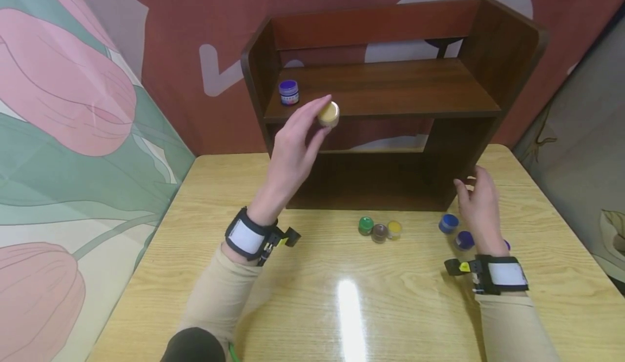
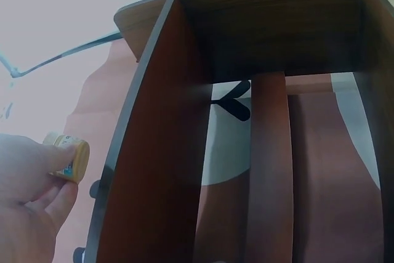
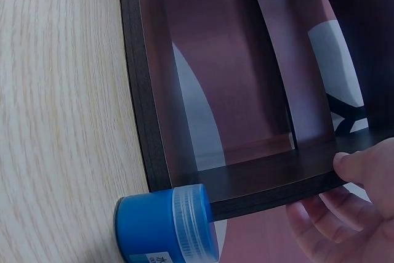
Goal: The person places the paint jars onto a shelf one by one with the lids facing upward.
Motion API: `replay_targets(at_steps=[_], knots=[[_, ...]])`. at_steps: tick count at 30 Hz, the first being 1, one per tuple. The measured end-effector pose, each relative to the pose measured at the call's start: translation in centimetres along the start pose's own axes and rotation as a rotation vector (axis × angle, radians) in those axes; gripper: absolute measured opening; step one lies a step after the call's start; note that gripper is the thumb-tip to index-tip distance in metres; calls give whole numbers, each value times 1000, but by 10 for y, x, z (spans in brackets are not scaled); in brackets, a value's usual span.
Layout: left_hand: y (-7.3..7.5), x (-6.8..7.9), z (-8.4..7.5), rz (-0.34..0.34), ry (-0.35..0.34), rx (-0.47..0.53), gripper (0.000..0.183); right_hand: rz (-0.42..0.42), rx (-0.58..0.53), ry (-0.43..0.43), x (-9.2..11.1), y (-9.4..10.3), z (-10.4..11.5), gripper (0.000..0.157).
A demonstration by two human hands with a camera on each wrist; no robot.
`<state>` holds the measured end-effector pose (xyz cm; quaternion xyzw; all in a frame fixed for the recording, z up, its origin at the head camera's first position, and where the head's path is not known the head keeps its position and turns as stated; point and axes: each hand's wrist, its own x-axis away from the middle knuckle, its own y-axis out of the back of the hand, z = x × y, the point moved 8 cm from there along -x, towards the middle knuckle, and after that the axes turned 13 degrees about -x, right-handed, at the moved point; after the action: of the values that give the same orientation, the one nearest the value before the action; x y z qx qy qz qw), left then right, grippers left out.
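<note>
The left hand (image 1: 295, 145) pinches the yellow jar (image 1: 329, 113), 4 o'clock from the shelved blue jar (image 1: 288, 91); the right hand's (image 1: 480, 204) fingers grip the shelf unit (image 1: 400, 85). Best keep both steady.

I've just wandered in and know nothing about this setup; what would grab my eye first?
The big dark wooden shelf at the back of the table stands out most. In front of it, the left hand pinches a small yellow jar, near a purple-lidded jar on the upper board's left end. The right hand holds the shelf's right edge, above blue jars.
</note>
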<state>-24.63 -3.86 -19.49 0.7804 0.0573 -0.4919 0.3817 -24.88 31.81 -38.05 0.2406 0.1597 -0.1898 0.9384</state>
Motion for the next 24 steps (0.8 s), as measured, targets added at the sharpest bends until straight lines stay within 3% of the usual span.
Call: replay_targets(at_steps=[24], knots=[[-4,-12,4,-61,10,4,43,-6,4,-1,0,1,-1,46]])
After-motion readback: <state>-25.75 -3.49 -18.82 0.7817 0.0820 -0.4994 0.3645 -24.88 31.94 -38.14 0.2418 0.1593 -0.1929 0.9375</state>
